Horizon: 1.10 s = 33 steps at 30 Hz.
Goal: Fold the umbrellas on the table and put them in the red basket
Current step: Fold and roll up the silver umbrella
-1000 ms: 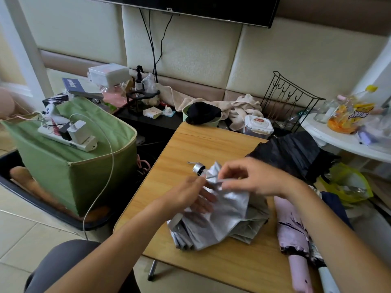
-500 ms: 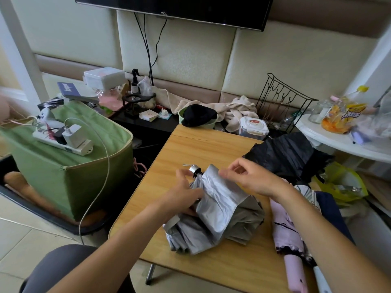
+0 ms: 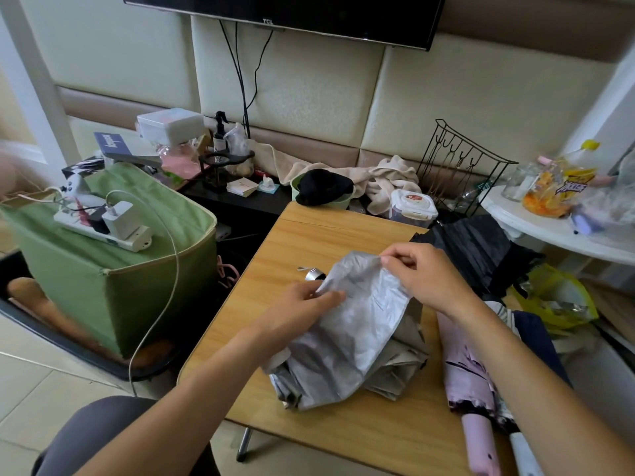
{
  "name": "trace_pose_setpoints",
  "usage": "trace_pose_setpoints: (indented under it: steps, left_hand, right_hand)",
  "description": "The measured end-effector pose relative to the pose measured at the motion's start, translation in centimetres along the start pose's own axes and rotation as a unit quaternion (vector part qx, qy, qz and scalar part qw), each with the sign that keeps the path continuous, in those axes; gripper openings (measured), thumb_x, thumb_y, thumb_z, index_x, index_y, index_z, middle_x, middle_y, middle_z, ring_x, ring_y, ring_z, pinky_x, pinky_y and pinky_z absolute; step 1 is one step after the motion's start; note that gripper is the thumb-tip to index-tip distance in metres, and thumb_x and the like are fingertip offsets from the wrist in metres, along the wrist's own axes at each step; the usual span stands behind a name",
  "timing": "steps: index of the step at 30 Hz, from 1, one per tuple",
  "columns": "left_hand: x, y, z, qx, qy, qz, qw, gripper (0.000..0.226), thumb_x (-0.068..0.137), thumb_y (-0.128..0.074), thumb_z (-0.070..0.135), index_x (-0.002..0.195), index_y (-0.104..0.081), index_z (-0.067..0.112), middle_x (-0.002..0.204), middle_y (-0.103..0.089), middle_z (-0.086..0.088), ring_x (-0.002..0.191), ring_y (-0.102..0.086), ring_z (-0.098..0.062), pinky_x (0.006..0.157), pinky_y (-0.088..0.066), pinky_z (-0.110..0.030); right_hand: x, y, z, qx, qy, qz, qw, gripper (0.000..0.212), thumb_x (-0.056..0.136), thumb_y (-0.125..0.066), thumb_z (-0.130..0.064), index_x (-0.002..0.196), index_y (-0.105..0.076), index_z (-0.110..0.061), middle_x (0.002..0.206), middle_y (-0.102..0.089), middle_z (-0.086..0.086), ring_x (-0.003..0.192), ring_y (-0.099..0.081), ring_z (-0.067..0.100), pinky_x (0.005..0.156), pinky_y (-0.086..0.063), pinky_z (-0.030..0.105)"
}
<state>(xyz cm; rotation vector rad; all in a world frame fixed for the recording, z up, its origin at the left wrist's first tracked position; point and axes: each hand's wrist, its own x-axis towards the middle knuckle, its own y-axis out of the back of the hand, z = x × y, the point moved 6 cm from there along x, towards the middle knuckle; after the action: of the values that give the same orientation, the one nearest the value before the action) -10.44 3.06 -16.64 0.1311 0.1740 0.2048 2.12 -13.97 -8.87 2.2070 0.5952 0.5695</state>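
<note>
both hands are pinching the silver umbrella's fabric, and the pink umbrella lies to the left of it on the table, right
Not quite. In the head view the pink umbrella lies to the right of the silver umbrella, not the left. Both the left hand and right hand do pinch its fabric.

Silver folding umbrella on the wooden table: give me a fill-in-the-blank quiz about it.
1. The right hand pinches the ____ fabric of the silver folding umbrella.
2. The left hand grips it near its metal ____.
3. The pink folded umbrella lies to its ____.

Missing words: silver; tip; right
</note>
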Motion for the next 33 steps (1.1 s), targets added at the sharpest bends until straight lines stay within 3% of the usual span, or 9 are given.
trace_pose_setpoints:
  steps: [3,6,9,15,19,21,24,29,33]
  left_hand:
    - [1.0,1.2,1.0,0.081,-0.087,0.099,0.988,0.01,0.094,-0.07,0.048,0.089,-0.075,0.041,0.123,-0.051,0.01,0.121,-0.045,-0.008,0.105,-0.037,-0.028]
    - [1.4,1.2,1.9,0.013,-0.131,0.061,0.989,0.024,0.1,-0.066,0.036,0.085,-0.077,0.021,0.097,-0.064,0.003,0.093,-0.059,-0.012,0.08,-0.043,-0.029]
    - [1.6,0.8,2.9,-0.038,-0.16,0.022,0.986,0.042,0.103,-0.059,0.037,0.081,-0.064,0.002,0.075,-0.051,-0.008,0.073,-0.049,-0.02,0.071,-0.036,-0.037]
    - [2.7,1.2,3.1,-0.198,-0.085,0.069,0.974,0.035,0.105,-0.056,0.032,0.096,-0.076,0.005,0.096,-0.078,-0.013,0.09,-0.073,-0.019,0.089,-0.055,-0.031]
    - [3.6,1.0,2.8,-0.136,-0.056,0.018,0.989,0.052,0.09,-0.068,0.064,0.117,-0.074,0.02,0.103,-0.077,-0.011,0.104,-0.072,-0.029,0.107,-0.05,-0.044]
    - [3.5,0.4,3.0,-0.038,-0.079,-0.019,0.996,0.044,0.091,-0.069,0.06,0.099,-0.079,0.018,0.09,-0.077,-0.004,0.091,-0.072,-0.026,0.096,-0.052,-0.041]
    - [3.3,-0.3,3.8,-0.09,-0.098,-0.036,0.99,0.033,0.1,-0.064,0.032,0.083,-0.072,0.005,0.08,-0.072,-0.006,0.076,-0.069,-0.016,0.074,-0.052,-0.028]
    - [4.2,0.3,4.0,-0.254,-0.072,0.009,0.965,0.049,0.1,-0.062,0.033,0.12,-0.065,-0.012,0.122,-0.069,-0.027,0.111,-0.069,-0.033,0.101,-0.051,-0.041]
    - [4.0,0.2,4.6,-0.291,-0.095,-0.015,0.952,0.056,0.102,-0.057,0.036,0.134,-0.058,-0.01,0.135,-0.065,-0.024,0.128,-0.062,-0.034,0.115,-0.044,-0.049]
  right_hand:
    - [-0.2,-0.3,-1.1,-0.006,0.026,-0.048,0.998,0.019,0.104,-0.06,-0.032,0.094,-0.076,-0.032,0.079,-0.073,-0.015,0.07,-0.065,0.003,0.066,-0.049,0.025]
    - [-0.4,-0.5,-1.8,0.009,0.028,-0.074,0.997,0.021,0.105,-0.058,-0.036,0.098,-0.077,-0.031,0.092,-0.076,-0.017,0.086,-0.069,0.001,0.078,-0.055,0.03]
    - [-0.5,0.0,-2.3,0.024,0.032,-0.027,0.999,0.022,0.104,-0.058,-0.038,0.097,-0.075,-0.027,0.092,-0.076,-0.013,0.087,-0.071,0.003,0.084,-0.058,0.036]
    - [-1.6,1.6,-1.2,0.112,0.007,0.08,0.99,0.033,0.108,-0.05,-0.037,0.094,-0.07,-0.015,0.089,-0.074,-0.006,0.084,-0.07,0.005,0.08,-0.056,0.031]
    - [-3.2,1.6,0.7,0.131,-0.013,0.111,0.985,0.039,0.11,-0.043,-0.036,0.088,-0.068,-0.016,0.087,-0.072,-0.003,0.083,-0.07,0.014,0.079,-0.058,0.037]
    - [-4.1,1.2,1.6,0.117,-0.015,0.1,0.988,0.038,0.11,-0.044,-0.033,0.088,-0.068,-0.014,0.085,-0.071,-0.003,0.081,-0.069,0.01,0.077,-0.057,0.036]
    - [-5.1,1.3,2.8,0.065,-0.012,0.114,0.991,0.025,0.107,-0.052,-0.024,0.088,-0.065,-0.016,0.083,-0.068,-0.002,0.078,-0.065,0.01,0.069,-0.049,0.024]
    - [-5.6,1.3,3.0,0.074,-0.011,0.123,0.99,0.013,0.105,-0.056,-0.018,0.095,-0.064,-0.015,0.095,-0.067,0.0,0.087,-0.062,0.007,0.07,-0.046,0.015]
    - [-5.9,1.0,1.7,0.149,0.024,0.092,0.984,0.033,0.106,-0.04,-0.041,0.103,-0.061,-0.016,0.093,-0.065,-0.003,0.092,-0.063,0.012,0.079,-0.046,0.023]
